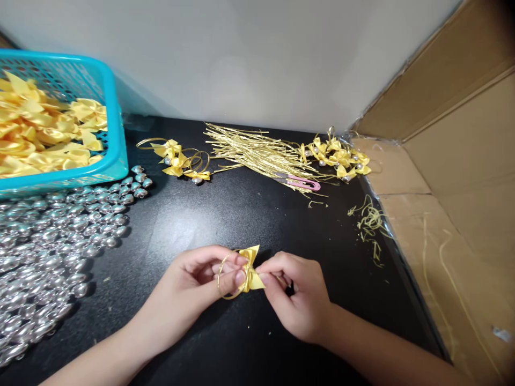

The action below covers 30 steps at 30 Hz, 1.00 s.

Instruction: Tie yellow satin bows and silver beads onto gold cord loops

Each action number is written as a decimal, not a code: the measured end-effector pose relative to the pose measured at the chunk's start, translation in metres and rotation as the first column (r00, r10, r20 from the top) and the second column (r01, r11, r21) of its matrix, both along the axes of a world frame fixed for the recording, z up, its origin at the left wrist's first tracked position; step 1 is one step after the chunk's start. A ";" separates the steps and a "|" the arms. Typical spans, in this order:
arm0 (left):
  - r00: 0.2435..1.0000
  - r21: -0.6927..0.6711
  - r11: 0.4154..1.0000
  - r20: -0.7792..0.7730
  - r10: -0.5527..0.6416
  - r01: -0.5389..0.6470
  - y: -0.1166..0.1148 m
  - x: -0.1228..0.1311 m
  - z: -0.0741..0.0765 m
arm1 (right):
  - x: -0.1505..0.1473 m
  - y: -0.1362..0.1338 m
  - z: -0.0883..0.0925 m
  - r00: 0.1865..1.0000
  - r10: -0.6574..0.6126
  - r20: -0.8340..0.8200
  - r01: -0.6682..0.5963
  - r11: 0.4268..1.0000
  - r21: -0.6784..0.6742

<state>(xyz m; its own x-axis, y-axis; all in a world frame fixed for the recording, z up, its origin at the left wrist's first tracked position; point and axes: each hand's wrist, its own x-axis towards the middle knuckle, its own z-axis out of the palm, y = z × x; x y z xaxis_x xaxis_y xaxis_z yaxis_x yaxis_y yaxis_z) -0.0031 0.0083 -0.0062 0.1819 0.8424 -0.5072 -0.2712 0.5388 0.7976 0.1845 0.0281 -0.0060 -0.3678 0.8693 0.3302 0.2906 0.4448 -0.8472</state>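
Observation:
Between my hands, over the black tabletop, is a yellow ribbon bow (253, 280) with a loop of gold cord (220, 276) hanging from its left side. My left hand (201, 279) pinches the bow's middle and the cord between thumb and fingers. From the other side my right hand (300, 295) is closed, its thumb and forefinger pinching at the bow's right edge by the ribbon tail. Whether a bell or bead sits on this bow is hidden by my fingers.
A turquoise basket (116, 128) of yellow bows stands at left, above many silver bells (52, 262). Gold cords (257, 153) lie at the back with pink-handled snips (303, 183). Finished bows (177, 161) flank them. Cord scraps (372, 220) lie near the cardboard wall (462, 118).

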 end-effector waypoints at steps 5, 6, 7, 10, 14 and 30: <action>0.999 0.008 1.000 -0.018 -0.029 0.029 0.001 0.001 0.001 | -0.001 0.000 -0.001 1.000 0.000 -0.004 0.000 1.000 0.007; 0.999 0.018 0.999 -0.026 -0.034 0.034 0.001 0.001 0.002 | 0.000 -0.001 -0.001 1.000 0.002 -0.004 -0.002 1.000 0.005; 0.999 0.031 0.999 -0.037 -0.039 0.041 0.001 0.001 0.002 | 0.000 -0.001 -0.002 1.000 0.004 -0.002 -0.004 1.000 0.000; 0.996 0.073 0.996 -0.079 -0.042 0.047 0.001 0.001 0.003 | 0.001 -0.002 -0.002 1.000 0.012 0.003 -0.012 1.000 -0.020; 0.993 0.158 0.986 -0.110 -0.041 0.058 0.001 0.002 0.002 | 0.001 -0.002 -0.002 1.000 0.028 -0.002 -0.028 0.999 -0.032; 0.979 0.312 0.949 -0.205 0.022 0.044 -0.001 0.007 0.006 | 0.001 -0.002 -0.002 1.000 0.030 0.000 -0.030 0.999 -0.029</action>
